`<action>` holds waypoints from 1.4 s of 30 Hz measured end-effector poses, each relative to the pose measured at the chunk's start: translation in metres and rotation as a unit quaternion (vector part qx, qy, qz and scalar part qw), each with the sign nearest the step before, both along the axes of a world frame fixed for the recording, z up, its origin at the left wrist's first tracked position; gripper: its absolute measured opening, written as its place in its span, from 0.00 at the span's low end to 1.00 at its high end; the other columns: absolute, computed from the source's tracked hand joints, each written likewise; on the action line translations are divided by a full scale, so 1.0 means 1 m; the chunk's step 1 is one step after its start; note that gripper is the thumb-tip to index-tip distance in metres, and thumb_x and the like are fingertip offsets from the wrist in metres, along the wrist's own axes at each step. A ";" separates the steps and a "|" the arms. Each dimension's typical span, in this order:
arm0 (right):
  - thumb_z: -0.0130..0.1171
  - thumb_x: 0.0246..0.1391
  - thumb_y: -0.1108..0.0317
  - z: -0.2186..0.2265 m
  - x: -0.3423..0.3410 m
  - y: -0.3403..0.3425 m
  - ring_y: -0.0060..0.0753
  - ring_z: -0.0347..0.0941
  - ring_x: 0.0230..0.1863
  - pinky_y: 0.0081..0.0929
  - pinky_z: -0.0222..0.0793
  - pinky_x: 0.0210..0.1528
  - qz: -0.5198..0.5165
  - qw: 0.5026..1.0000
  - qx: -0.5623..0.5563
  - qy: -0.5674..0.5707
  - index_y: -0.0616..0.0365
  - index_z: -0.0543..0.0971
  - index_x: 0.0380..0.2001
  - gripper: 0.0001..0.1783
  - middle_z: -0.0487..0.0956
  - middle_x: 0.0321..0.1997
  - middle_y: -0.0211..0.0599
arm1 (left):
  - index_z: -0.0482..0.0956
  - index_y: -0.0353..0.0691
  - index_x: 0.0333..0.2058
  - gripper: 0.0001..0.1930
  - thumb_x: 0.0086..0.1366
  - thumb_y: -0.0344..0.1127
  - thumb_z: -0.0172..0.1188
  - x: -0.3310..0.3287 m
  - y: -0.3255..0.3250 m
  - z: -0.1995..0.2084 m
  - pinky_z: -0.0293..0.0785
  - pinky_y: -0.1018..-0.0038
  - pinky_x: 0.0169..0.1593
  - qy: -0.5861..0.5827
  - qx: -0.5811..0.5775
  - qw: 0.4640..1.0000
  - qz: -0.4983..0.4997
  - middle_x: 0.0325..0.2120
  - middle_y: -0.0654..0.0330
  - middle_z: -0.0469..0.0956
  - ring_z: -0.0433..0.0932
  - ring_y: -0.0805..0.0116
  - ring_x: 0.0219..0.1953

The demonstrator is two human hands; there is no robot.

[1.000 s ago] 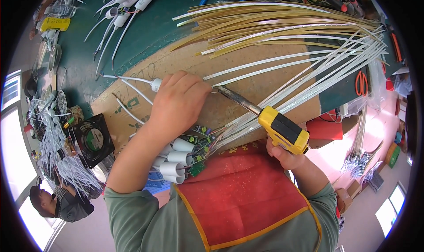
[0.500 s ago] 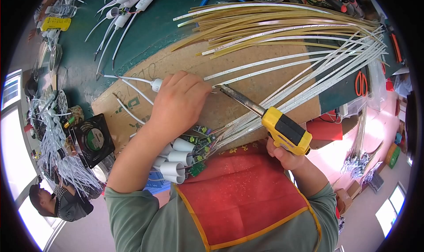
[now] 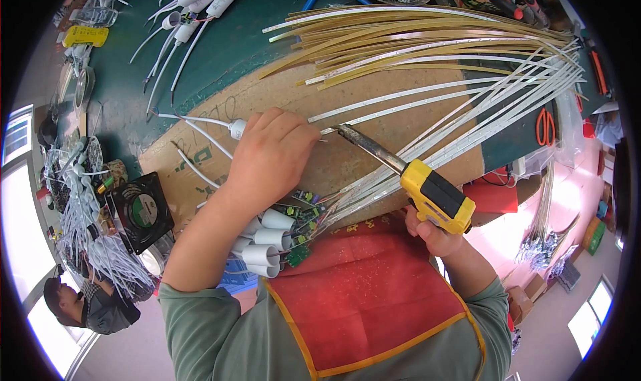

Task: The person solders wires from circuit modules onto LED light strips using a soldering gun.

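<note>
My left hand (image 3: 277, 155) is closed over the middle of a cardboard sheet (image 3: 220, 124). A white cylindrical plastic housing (image 3: 237, 129) with a white cable sticks out from under its left side. What the fingertips pinch is mostly hidden; a thin bright end shows beside them. My right hand (image 3: 435, 235) grips a yellow and black soldering gun (image 3: 437, 197), its tip close to those fingertips and over the end of a white LED strip (image 3: 400, 105). Below my left hand lie white cup-shaped housings (image 3: 272, 239) with small green circuit boards (image 3: 300, 253).
Gold and white LED strips (image 3: 400, 37) fan across the back right. A black fan (image 3: 140, 213) stands at the left beside bundled white cables (image 3: 110, 251). More housings (image 3: 219, 5) lie at the far left, orange-handled scissors (image 3: 545, 127) at the right. Another person (image 3: 93, 307) sits lower left.
The soldering gun and my right hand have shifted slightly to the right, drawing the tip a little away from my left fingertips. My left hand has stayed in place.
</note>
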State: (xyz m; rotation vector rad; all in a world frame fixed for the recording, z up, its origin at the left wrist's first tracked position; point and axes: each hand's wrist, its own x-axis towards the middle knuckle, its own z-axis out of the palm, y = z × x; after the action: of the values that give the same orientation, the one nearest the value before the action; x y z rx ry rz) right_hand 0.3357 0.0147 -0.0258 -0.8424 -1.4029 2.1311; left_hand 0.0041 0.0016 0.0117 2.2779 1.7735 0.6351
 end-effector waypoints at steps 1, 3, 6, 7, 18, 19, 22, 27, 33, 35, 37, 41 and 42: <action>0.63 0.59 0.62 0.000 0.000 0.000 0.25 0.70 0.31 0.26 0.66 0.33 0.000 1.000 0.000 0.000 0.58 0.75 0.40 0.13 0.74 0.31 0.28 | 0.81 0.42 0.35 0.08 0.55 0.26 0.64 0.000 0.000 0.000 0.72 0.63 0.43 -0.002 0.001 1.000 0.000 0.34 0.59 0.78 0.76 0.55 0.39; 0.63 0.59 0.63 0.001 0.000 0.000 0.25 0.70 0.31 0.26 0.66 0.33 -0.001 1.000 0.009 -0.002 0.58 0.75 0.40 0.12 0.74 0.31 0.29 | 0.81 0.42 0.35 0.08 0.55 0.26 0.64 0.000 0.000 -0.001 0.72 0.63 0.44 -0.004 0.000 1.000 0.001 0.34 0.59 0.78 0.76 0.55 0.39; 0.63 0.59 0.63 0.004 -0.001 0.002 0.25 0.70 0.31 0.26 0.66 0.33 0.000 1.000 0.014 -0.002 0.59 0.75 0.40 0.13 0.74 0.30 0.29 | 0.81 0.42 0.35 0.08 0.55 0.26 0.64 0.000 -0.001 0.000 0.72 0.63 0.44 -0.003 -0.001 1.000 0.002 0.34 0.59 0.78 0.76 0.55 0.39; 0.63 0.59 0.63 0.003 0.000 0.001 0.25 0.70 0.31 0.26 0.66 0.33 0.000 1.000 0.015 -0.002 0.59 0.75 0.40 0.13 0.74 0.30 0.29 | 0.81 0.42 0.35 0.08 0.55 0.26 0.64 0.000 -0.001 0.000 0.72 0.63 0.44 -0.001 -0.002 1.000 0.003 0.34 0.59 0.79 0.76 0.55 0.39; 0.65 0.58 0.64 -0.002 0.004 -0.004 0.25 0.71 0.28 0.24 0.66 0.30 -0.045 0.999 0.024 -0.011 0.60 0.77 0.37 0.12 0.75 0.28 0.30 | 0.80 0.43 0.34 0.07 0.55 0.29 0.63 -0.001 -0.001 -0.006 0.70 0.65 0.43 0.004 0.017 1.000 0.003 0.33 0.62 0.78 0.76 0.59 0.39; 0.65 0.58 0.64 -0.002 0.004 -0.004 0.25 0.71 0.28 0.24 0.66 0.30 -0.045 0.999 0.024 -0.011 0.60 0.77 0.37 0.12 0.75 0.28 0.30 | 0.80 0.43 0.34 0.07 0.55 0.29 0.63 -0.001 -0.001 -0.006 0.70 0.65 0.43 0.003 0.018 1.000 0.003 0.33 0.62 0.78 0.76 0.59 0.39; 0.66 0.57 0.65 -0.002 0.004 -0.004 0.25 0.71 0.28 0.24 0.66 0.29 -0.046 0.998 0.039 -0.014 0.60 0.77 0.37 0.12 0.75 0.28 0.30 | 0.80 0.43 0.34 0.06 0.55 0.29 0.63 -0.001 -0.001 -0.005 0.70 0.65 0.43 -0.005 0.012 1.000 0.003 0.34 0.61 0.78 0.76 0.58 0.39; 0.66 0.57 0.64 -0.002 0.002 -0.003 0.24 0.71 0.28 0.24 0.66 0.29 -0.051 0.998 0.044 -0.015 0.59 0.77 0.37 0.12 0.76 0.28 0.29 | 0.81 0.41 0.35 0.08 0.55 0.27 0.62 -0.001 -0.003 -0.003 0.71 0.63 0.44 -0.041 0.010 0.999 0.011 0.34 0.59 0.77 0.76 0.55 0.39; 0.65 0.58 0.65 -0.003 0.003 -0.003 0.24 0.71 0.28 0.24 0.66 0.30 -0.046 0.997 0.059 -0.022 0.59 0.77 0.38 0.11 0.75 0.28 0.29 | 0.81 0.41 0.35 0.09 0.54 0.25 0.62 0.002 -0.004 -0.003 0.73 0.62 0.44 -0.060 0.020 0.997 0.041 0.33 0.58 0.77 0.76 0.54 0.39; 0.65 0.58 0.64 -0.002 0.002 -0.004 0.24 0.71 0.28 0.24 0.66 0.30 -0.050 0.997 0.056 -0.022 0.59 0.76 0.39 0.11 0.75 0.28 0.29 | 0.82 0.41 0.34 0.08 0.53 0.25 0.62 0.002 -0.004 -0.004 0.73 0.62 0.43 -0.056 0.023 0.997 0.044 0.33 0.58 0.77 0.76 0.54 0.38; 0.64 0.59 0.64 0.000 0.000 -0.004 0.24 0.71 0.28 0.24 0.66 0.30 -0.054 0.997 0.053 -0.022 0.59 0.76 0.39 0.11 0.75 0.28 0.29 | 0.82 0.41 0.33 0.09 0.52 0.25 0.62 0.001 -0.004 -0.004 0.73 0.62 0.42 -0.041 0.034 0.998 0.039 0.31 0.58 0.77 0.77 0.54 0.37; 0.65 0.59 0.64 0.001 0.000 -0.003 0.24 0.71 0.29 0.24 0.66 0.30 -0.051 0.997 0.050 -0.010 0.59 0.76 0.38 0.12 0.75 0.28 0.29 | 0.81 0.41 0.33 0.09 0.50 0.25 0.62 0.001 -0.003 -0.005 0.73 0.62 0.42 -0.043 0.031 0.998 0.040 0.31 0.59 0.77 0.76 0.55 0.36; 0.65 0.58 0.64 0.001 0.001 -0.002 0.24 0.71 0.29 0.24 0.66 0.30 -0.043 0.998 0.045 -0.013 0.59 0.76 0.38 0.12 0.75 0.28 0.29 | 0.81 0.41 0.32 0.09 0.50 0.25 0.62 0.001 -0.003 -0.005 0.73 0.62 0.41 -0.038 0.033 0.998 0.038 0.31 0.59 0.77 0.76 0.55 0.36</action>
State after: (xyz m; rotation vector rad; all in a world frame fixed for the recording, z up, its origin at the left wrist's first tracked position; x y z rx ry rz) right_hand 0.3363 0.0123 -0.0250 -0.8830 -1.4387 1.9841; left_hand 0.0055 -0.0018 0.0070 2.2045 1.8377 0.7948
